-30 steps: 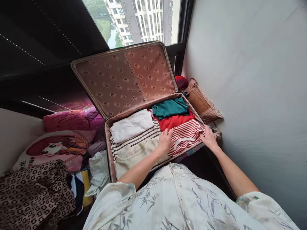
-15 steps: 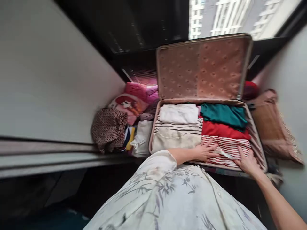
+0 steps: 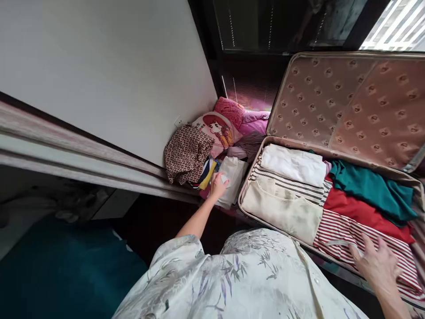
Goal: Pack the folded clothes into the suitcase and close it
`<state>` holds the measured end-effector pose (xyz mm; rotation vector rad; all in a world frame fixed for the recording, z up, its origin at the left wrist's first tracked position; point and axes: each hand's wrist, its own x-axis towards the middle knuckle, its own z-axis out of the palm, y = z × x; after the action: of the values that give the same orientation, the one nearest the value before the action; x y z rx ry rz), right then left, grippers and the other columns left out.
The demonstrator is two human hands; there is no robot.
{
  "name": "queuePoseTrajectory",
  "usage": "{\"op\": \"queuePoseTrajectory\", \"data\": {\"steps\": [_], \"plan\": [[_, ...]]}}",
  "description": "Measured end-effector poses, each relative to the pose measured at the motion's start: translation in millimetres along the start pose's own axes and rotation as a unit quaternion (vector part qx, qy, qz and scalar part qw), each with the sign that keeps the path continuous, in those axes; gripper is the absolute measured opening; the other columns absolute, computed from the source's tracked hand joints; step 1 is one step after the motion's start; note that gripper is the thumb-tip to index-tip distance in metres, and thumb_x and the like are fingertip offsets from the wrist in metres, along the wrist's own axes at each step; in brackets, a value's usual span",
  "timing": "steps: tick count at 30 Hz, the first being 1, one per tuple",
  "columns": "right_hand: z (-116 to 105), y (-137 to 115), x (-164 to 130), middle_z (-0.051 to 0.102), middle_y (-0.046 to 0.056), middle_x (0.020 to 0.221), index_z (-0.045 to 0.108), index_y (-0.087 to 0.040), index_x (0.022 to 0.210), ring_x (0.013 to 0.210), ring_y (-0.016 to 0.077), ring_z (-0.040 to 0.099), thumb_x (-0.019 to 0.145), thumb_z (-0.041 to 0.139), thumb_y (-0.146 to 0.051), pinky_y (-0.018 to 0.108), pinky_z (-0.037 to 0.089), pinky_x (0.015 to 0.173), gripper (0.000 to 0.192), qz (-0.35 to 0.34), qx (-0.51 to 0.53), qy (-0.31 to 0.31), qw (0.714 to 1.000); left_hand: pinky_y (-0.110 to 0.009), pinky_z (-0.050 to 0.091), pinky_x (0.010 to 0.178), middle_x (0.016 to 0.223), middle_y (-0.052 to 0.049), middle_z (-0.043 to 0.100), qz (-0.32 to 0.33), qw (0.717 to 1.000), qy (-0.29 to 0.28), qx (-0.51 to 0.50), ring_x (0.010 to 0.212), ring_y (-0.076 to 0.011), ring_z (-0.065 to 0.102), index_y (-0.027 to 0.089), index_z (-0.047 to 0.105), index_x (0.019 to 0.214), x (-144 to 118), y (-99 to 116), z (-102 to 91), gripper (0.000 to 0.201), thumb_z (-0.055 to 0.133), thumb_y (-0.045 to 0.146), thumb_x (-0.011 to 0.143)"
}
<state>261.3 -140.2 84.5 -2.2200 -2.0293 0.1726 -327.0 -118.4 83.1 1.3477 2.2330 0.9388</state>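
Note:
My left hand [image 3: 218, 186] is at the left edge of a folded off-white garment [image 3: 233, 170] beside the suitcase, its fingers and thumb closed on the cloth. With fingers spread, my right hand [image 3: 378, 261] rests on a folded red-and-white striped garment [image 3: 338, 228] in the open suitcase [image 3: 244, 188]. Behind that garment are red clothing [image 3: 361, 208] and a teal garment [image 3: 372, 186]. The suitcase's left half holds white clothing [image 3: 292, 164], a black-striped garment [image 3: 262, 175] and a cream top [image 3: 279, 204].
A brown patterned cloth bundle [image 3: 187, 153], a pillow with a cartoon girl [image 3: 217, 128] and a pink cushion [image 3: 229, 110] are piled against the white wall [image 3: 133, 79]. The suitcase lid [image 3: 352, 102] stands raised before the window. Teal fabric [image 3: 73, 270] lies at lower left.
My left hand has left the red-striped garment and moved left to the off-white garment outside the suitcase. My right hand stays on the striped garment. The view has turned left.

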Motion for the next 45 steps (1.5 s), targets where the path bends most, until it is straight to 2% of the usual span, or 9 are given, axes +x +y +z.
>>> {"op": "queuePoseTrajectory", "data": {"steps": [4, 8, 16, 23, 28, 33, 41, 43, 45], "plan": [[-10, -84, 28, 0.052, 0.024, 0.144, 0.056, -0.020, 0.146, 0.130, 0.0493, 0.052, 0.093, 0.044, -0.050, 0.069, 0.047, 0.098, 0.062, -0.119, 0.013, 0.004, 0.993, -0.046, 0.042, 0.114, 0.140, -0.022, 0.056, -0.158, 0.981, -0.042, 0.105, 0.134, -0.0342, 0.054, 0.011, 0.054, 0.140, 17, -66, -13.6, 0.076, 0.086, 0.019, 0.072], [-15, -181, 54, 0.056, 0.022, 0.138, 0.055, -0.020, 0.143, 0.126, 0.0394, 0.055, 0.097, 0.044, -0.044, 0.058, 0.048, 0.104, 0.054, -0.232, 0.065, -0.003, 0.971, -0.041, 0.045, 0.107, 0.129, -0.021, 0.065, -0.196, 0.970, -0.085, 0.114, 0.123, -0.0292, 0.062, 0.010, 0.056, 0.136, 20, -89, 9.4, 0.053, 0.070, 0.014, 0.085], [18, -376, 90, 0.061, 0.017, 0.135, 0.059, -0.018, 0.139, 0.119, 0.0312, 0.056, 0.099, 0.044, -0.029, 0.044, 0.046, 0.104, 0.045, -0.420, 0.051, -0.142, 0.895, -0.033, 0.048, 0.091, 0.096, -0.009, 0.068, -0.081, 0.975, -0.192, 0.081, 0.095, -0.0218, 0.065, 0.016, 0.070, 0.087, -9, -112, -4.0, 0.007, 0.063, 0.017, 0.087], [70, -492, 141, 0.059, 0.023, 0.131, 0.046, -0.010, 0.149, 0.119, 0.0307, 0.055, 0.093, 0.053, -0.023, 0.041, 0.041, 0.102, 0.059, -0.372, -0.091, -0.258, 0.887, -0.037, 0.050, 0.090, 0.107, -0.011, 0.064, -0.010, 0.962, -0.254, 0.100, 0.100, -0.0253, 0.063, 0.018, 0.071, 0.089, -20, -110, -9.8, 0.015, 0.056, 0.014, 0.087], [107, -534, 149, 0.052, 0.023, 0.145, 0.025, -0.017, 0.163, 0.132, 0.0342, 0.047, 0.092, 0.055, -0.026, 0.049, 0.037, 0.106, 0.078, -0.364, -0.106, -0.268, 0.886, -0.039, 0.052, 0.092, 0.110, -0.012, 0.063, 0.007, 0.952, -0.277, 0.126, 0.105, -0.0268, 0.063, 0.018, 0.071, 0.095, -35, -108, 4.9, 0.019, 0.054, 0.011, 0.088], [120, -550, 144, 0.062, 0.025, 0.132, 0.051, -0.011, 0.146, 0.129, 0.0375, 0.050, 0.093, 0.047, -0.016, 0.052, 0.037, 0.104, 0.054, -0.374, -0.113, -0.281, 0.877, -0.037, 0.054, 0.090, 0.110, -0.010, 0.064, 0.006, 0.964, -0.255, 0.074, 0.101, -0.0239, 0.066, 0.018, 0.070, 0.103, -43, -120, 2.3, 0.017, 0.061, 0.016, 0.089], [73, -550, 104, 0.065, 0.013, 0.129, 0.062, -0.021, 0.126, 0.115, 0.0251, 0.059, 0.084, 0.054, -0.015, 0.031, 0.043, 0.089, 0.044, -0.491, -0.029, -0.317, 0.811, -0.039, 0.050, 0.105, 0.121, -0.013, 0.064, -0.094, 0.993, -0.025, -0.064, 0.118, -0.0245, 0.064, 0.015, 0.065, 0.121, 10, -134, -45.8, 0.039, 0.074, 0.023, 0.084], [54, -542, 91, 0.070, 0.008, 0.107, 0.062, -0.022, 0.118, 0.096, 0.0212, 0.062, 0.079, 0.054, -0.016, 0.029, 0.044, 0.082, 0.039, -0.502, 0.076, -0.340, 0.792, -0.042, 0.048, 0.109, 0.131, -0.015, 0.063, -0.083, 0.990, -0.043, -0.104, 0.127, -0.0277, 0.059, 0.016, 0.062, 0.131, 29, -132, -63.5, 0.062, 0.084, 0.024, 0.074], [35, -534, 84, 0.065, 0.001, 0.084, 0.059, -0.022, 0.105, 0.077, 0.0175, 0.057, 0.075, 0.055, -0.019, 0.027, 0.042, 0.073, 0.030, -0.466, 0.197, -0.350, 0.788, -0.042, 0.050, 0.106, 0.129, -0.014, 0.068, -0.071, 0.971, -0.148, -0.174, 0.124, -0.0294, 0.061, 0.015, 0.065, 0.129, 44, -127, -78.4, 0.069, 0.089, 0.024, 0.065]]}}
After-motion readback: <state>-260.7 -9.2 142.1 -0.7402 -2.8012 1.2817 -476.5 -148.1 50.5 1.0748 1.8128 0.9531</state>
